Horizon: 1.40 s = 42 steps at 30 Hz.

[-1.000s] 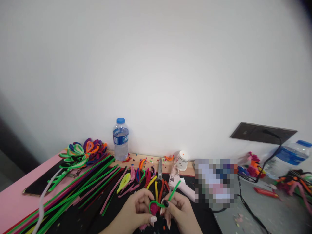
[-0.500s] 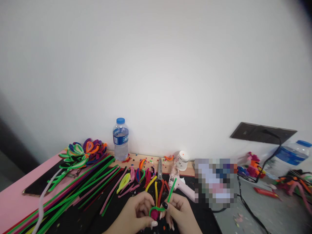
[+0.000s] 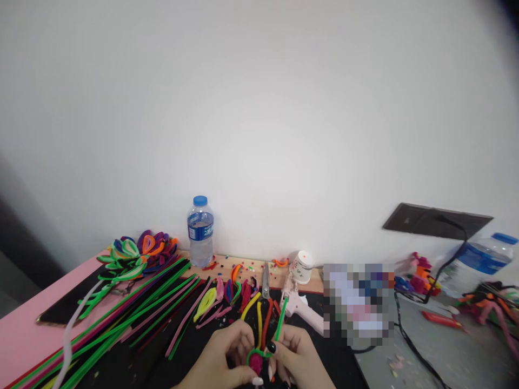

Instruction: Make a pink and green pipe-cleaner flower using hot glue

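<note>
Head view: two bare hands meet low in the middle, over a black mat (image 3: 340, 356) on the tabletop (image 3: 278, 277).
Left hand (image 3: 227, 354): fingers curled, thumb and fingertips pinching a magenta piece (image 3: 255, 362) together with the loop of a green stem (image 3: 279, 321).
Right hand (image 3: 298, 354): fingers closed on the green stem, the black-nailed thumb pressing it just beside the loop.
Green stem: between the hands, bent around the magenta piece; its free end points up and away, in front of a pale glue gun (image 3: 310, 316).
Short strips: yellow strips (image 3: 260, 319) and an orange-red strip (image 3: 267, 322) just beyond the fingers.
Scissors (image 3: 266, 282): beyond those strips, blades pointing toward the wall (image 3: 259, 135).
Paper cup (image 3: 302, 268): white, behind the glue gun.
Long stems (image 3: 141, 319): a many-coloured spread to the left of the hands, near a cluster of looped flowers (image 3: 130, 254).
Water bottle (image 3: 200, 237): upright, blue-capped, near the wall.
Right side: a blurred-out patch (image 3: 359, 305), then a black cable (image 3: 450, 265).
</note>
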### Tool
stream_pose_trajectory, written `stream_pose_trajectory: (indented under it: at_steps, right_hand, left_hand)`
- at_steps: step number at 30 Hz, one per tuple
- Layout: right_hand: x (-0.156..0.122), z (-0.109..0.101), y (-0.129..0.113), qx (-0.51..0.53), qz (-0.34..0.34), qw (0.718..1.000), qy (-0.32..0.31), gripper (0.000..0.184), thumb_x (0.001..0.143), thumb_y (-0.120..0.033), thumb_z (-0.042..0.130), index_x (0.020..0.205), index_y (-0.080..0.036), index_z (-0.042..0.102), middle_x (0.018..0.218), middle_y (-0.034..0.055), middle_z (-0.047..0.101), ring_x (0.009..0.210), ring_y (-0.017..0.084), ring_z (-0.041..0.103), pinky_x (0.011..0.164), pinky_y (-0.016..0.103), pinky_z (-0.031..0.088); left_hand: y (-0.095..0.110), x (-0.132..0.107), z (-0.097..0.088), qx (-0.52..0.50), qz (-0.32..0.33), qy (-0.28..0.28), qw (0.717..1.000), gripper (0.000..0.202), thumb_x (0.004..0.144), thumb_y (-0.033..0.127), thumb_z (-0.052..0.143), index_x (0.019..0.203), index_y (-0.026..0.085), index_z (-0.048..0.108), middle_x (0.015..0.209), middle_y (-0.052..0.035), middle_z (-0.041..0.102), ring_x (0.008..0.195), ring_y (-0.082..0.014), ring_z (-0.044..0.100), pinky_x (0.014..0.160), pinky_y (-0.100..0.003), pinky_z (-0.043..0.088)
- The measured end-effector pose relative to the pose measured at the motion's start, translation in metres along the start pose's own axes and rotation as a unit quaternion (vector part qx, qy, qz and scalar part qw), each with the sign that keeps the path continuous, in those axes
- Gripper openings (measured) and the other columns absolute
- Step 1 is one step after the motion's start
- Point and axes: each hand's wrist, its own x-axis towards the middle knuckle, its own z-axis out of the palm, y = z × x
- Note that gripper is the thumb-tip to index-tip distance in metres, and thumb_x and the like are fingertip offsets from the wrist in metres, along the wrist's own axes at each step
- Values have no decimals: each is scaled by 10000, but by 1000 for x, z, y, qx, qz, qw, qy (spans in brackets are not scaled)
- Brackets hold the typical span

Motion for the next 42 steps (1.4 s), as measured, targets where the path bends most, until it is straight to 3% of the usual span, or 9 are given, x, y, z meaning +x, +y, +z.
stream_pose_trajectory:
  at_steps: [6, 16, 26, 42]
  right_hand:
    - [-1, 3, -2, -13, 9, 1000, -18, 471, 656, -578, 698, 585, -145, 526, 383, -54, 529, 247, 2, 302, 269, 136, 137]
    - [1, -3, 3, 6, 12, 1000, 23, 447, 677, -546, 702, 625, -135, 533, 448, -13, 610, 244, -6, 316, 260, 128, 128]
    - [1, -2, 1, 1, 7, 1000, 21, 460, 675, -568, 693, 605, -142, 534, 424, -19, 591, 248, -1, 301, 270, 144, 109]
    - [0, 1, -1, -15, 16, 1000, 0, 466, 653, -574, 701, 599, -154, 507, 453, -30, 579, 255, -4, 295, 273, 142, 134]
  left_hand:
    - [1, -1, 1, -1, -12, 9, 1000, 340, 553, 25, 727, 706, 193, 474, 593, 80, 541, 526, -93, 454, 481, -198, 308]
    - [-5, 1, 2, -28, -20, -35, 999, 458, 497, -28, 736, 858, 177, 542, 635, 78, 590, 546, -100, 508, 505, -200, 354]
    - [1, 0, 1, 36, -1, -38, 999, 296, 557, 6, 697, 764, 170, 564, 615, 70, 557, 561, -105, 480, 519, -201, 353]
    - [5, -2, 2, 52, -3, -12, 999, 249, 555, -1, 670, 699, 166, 556, 567, 75, 527, 530, -102, 462, 512, -198, 341]
